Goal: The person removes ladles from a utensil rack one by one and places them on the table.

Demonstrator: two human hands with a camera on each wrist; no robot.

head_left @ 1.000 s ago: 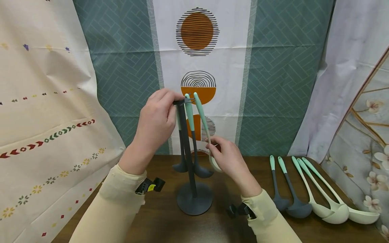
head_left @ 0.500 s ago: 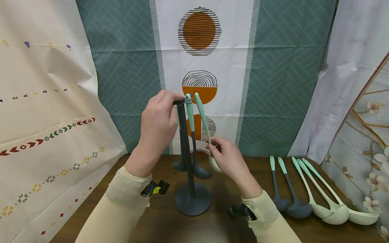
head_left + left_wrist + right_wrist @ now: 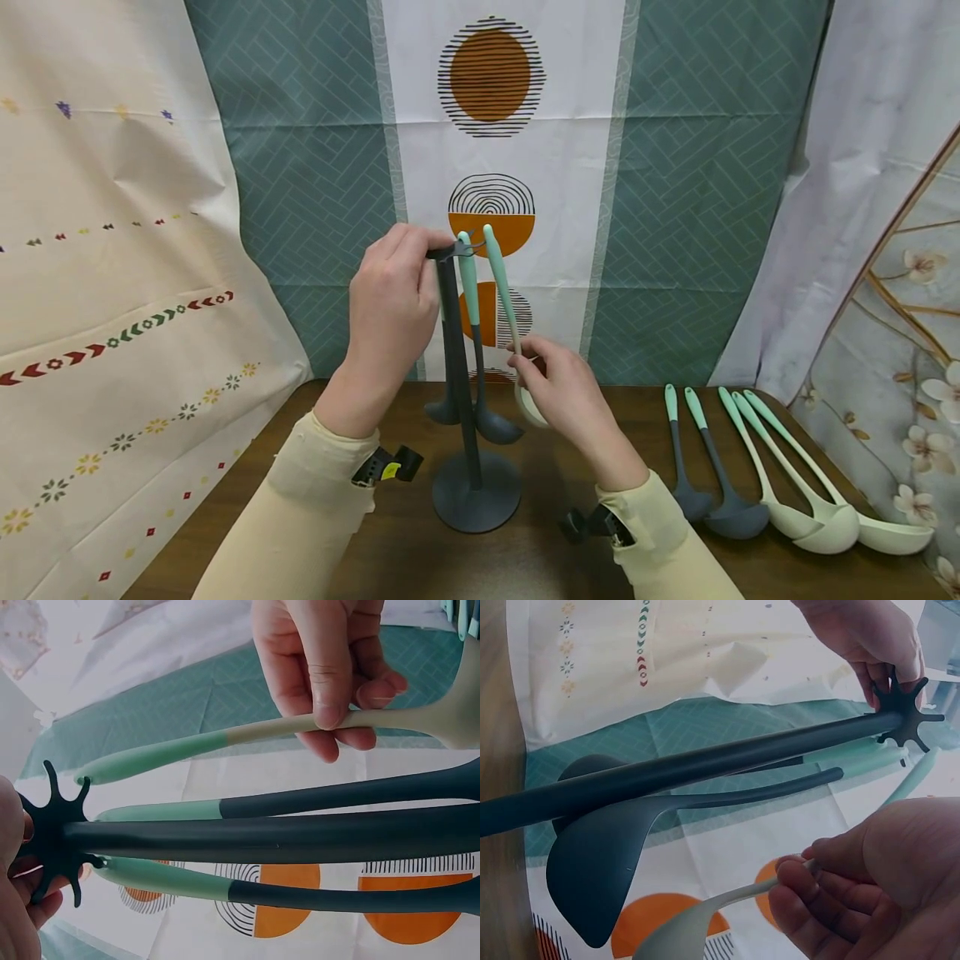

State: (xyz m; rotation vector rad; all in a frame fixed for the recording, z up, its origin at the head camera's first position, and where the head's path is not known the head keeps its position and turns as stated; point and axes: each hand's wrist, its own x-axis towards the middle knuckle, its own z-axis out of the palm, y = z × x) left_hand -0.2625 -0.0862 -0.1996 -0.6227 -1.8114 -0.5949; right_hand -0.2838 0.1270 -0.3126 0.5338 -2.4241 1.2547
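Left hand [image 3: 393,296] grips the rack [image 3: 461,375] top; right hand [image 3: 558,387] pinches the cream ladle [image 3: 500,279] stem, handle end at a hook tip. I'd steady the rack, seat handle fully before releasing.

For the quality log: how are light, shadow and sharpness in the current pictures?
Head view: fairly even light, mostly crisp edges, soft shadow on the brown wooden table; left wrist view: muted, cool cast, the dark grey star-topped stand showing little surface detail; right wrist view: hazy, washed out towards the upper right, where the held cream ladle's mint-green handle looks pale.
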